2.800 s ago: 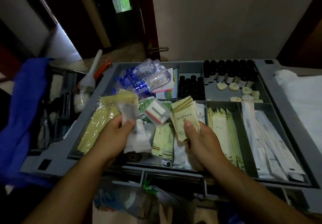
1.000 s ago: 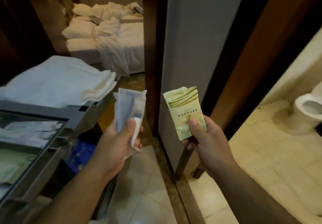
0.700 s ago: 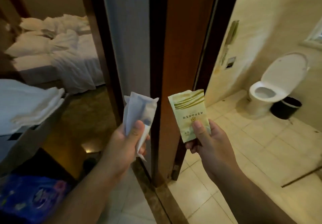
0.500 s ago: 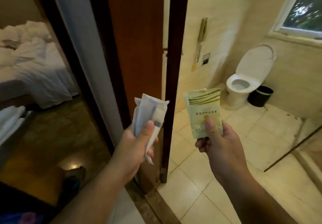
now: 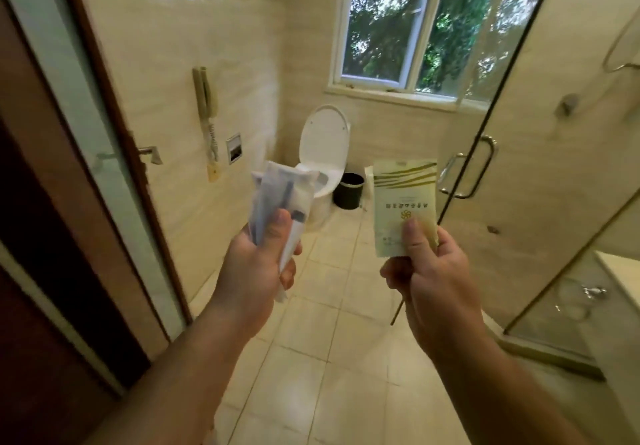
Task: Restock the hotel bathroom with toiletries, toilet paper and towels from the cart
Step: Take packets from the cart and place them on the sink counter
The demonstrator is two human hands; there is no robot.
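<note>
Toilet nearer | left hand: white packets (maybe two) | right hand: green sachet

My left grip holds a small bundle of translucent white packets, upright and leaning slightly right, with something dark showing through the wrap. My right grip pinches a pale green sachet by its lower right corner. It stands upright, facing me, with darker stripes across the top and small print mid-face.
</note>
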